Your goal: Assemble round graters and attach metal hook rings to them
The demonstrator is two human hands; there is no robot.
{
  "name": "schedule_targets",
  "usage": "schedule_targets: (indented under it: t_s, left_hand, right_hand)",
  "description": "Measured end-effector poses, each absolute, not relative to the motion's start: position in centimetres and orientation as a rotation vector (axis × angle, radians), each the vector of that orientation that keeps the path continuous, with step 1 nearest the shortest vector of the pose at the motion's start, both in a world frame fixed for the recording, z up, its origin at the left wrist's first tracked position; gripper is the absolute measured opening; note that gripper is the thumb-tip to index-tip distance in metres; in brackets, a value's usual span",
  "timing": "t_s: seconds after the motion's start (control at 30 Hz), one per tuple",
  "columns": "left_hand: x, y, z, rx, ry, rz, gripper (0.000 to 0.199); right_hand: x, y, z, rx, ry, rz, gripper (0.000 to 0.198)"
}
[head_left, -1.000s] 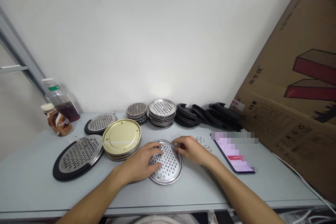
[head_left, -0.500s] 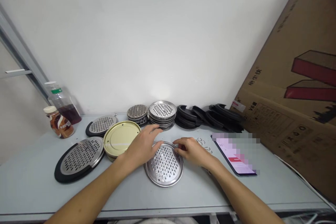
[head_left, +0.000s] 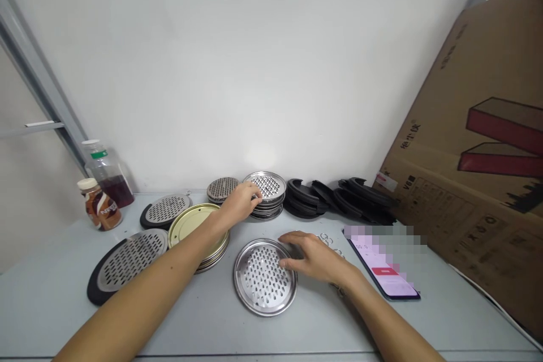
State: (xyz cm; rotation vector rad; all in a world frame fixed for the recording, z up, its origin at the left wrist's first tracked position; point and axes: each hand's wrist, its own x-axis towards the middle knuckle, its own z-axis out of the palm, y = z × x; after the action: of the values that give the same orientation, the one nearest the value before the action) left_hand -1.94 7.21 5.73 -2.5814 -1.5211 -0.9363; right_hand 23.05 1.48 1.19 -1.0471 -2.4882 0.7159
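A perforated metal disc (head_left: 265,280) lies flat at the near centre of the table (head_left: 203,317). At its right rim the right hand (head_left: 316,257) is unclenched, thumb and fingers parted and gripping nothing; loose rings (head_left: 326,239) lie just behind it, and a careless sweep of that wrist could scatter them. Farther left, the left forearm crosses over the gold lids (head_left: 186,225); if it dipped, it might knock that pile askew. At the far centre, the left hand (head_left: 240,203) reaches the left edge of the stacked discs (head_left: 271,197). Its fingertips are partly hidden, so I cannot tell whether they pinch one; an uneven pull could topple the stack.
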Motion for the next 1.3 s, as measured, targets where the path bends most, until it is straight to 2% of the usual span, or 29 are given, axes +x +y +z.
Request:
schedule_targets:
  t_s: [0.23, 0.5, 0.77, 1.07, 1.3]
  left_hand:
    - [-2.2, 7.8, 5.8, -2.585, -1.449, -0.931, 0.012]
    - [-2.2, 8.0, 6.4, -2.528, -1.402, -0.838, 0.015]
    - [-1.7, 7.8, 6.4, -2.595, -1.349, -0.69, 0.014]
    - [-1.6, 8.5, 6.8, -2.586, -1.284, -0.92, 0.028]
    - [-1.4, 5.2, 9.4, -2.366, -1.297, -1.362, 0.015]
  right_hand:
    - [23.1, -0.6, 1.6, -1.08, -2.723, 0.651, 0.096]
    - [23.4, -5.1, -1.0, -1.17, -2.647, 0.567, 0.096]
    - [23.1, -5.2, -1.5, -1.177, -2.591, 0.565, 0.095]
    - [23.2, -5.2, -1.7, -1.162, -2.548, 0.585, 0.094]
    - [23.2, -5.1, -1.7, -1.148, -2.543, 0.597, 0.094]
